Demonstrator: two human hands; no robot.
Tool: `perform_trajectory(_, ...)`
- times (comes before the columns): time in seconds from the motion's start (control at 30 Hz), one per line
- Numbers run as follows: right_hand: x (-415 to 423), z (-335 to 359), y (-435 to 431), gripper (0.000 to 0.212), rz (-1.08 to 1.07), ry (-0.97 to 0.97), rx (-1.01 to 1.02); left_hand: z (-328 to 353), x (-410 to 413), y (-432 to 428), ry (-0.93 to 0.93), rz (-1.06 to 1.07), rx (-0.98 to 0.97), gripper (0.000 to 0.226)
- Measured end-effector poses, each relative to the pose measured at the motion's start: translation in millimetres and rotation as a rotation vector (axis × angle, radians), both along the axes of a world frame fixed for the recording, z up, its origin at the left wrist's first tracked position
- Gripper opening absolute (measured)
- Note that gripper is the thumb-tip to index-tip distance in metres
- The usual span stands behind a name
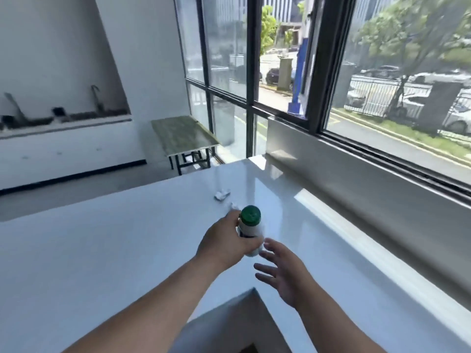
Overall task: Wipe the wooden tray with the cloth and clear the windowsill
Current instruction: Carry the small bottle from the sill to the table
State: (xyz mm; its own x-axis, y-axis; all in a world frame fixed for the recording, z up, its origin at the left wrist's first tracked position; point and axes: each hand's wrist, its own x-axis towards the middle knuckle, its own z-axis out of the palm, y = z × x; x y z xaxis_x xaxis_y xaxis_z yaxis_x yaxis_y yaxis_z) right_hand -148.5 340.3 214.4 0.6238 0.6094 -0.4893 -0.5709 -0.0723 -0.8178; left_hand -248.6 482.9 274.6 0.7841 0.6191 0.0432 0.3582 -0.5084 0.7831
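Note:
My left hand (224, 240) grips a white bottle with a green cap (251, 226), held upright above the glossy white counter (102, 250). My right hand (283, 273) hovers just to the right of and below the bottle, fingers spread, holding nothing. The windowsill (369, 189) runs along the right under the dark-framed window and looks bare in the part I see. No wooden tray and no cloth are in view.
Small crumpled white scraps (222, 194) lie on the counter beyond the bottle. A wooden-topped folding table (183, 136) stands by the glass farther back. A white notch of the counter edge (252, 301) sits between my forearms.

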Motion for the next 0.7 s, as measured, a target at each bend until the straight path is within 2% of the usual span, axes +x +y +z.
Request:
perform_trajectory(0.17, -112.8, 17.4, 118.3, 0.027, 0.235, -0.045, -0.011, 14.2, -140.3, 92.6, 0.009, 0.223, 0.019, 0.059)
perform_trajectory(0.33, -200.6, 27.8, 209.9, 0.026, 0.421, -0.082, 0.005, 25.4, -245.8, 159.3, -0.005, 0.417, 0.033, 0.06)
perform_trajectory(0.47, -248.8, 26.6, 268.9, 0.027, 0.547, -0.081, 0.007, 23.4, -303.7, 201.1, -0.005, 0.543, -0.001, 0.067)
perform_trajectory(0.7, -291.5, -8.9, 377.4, 0.03, 0.678, 0.013, -0.055, -12.3, -361.2, 287.2, 0.062, 0.712, -0.082, 0.06)
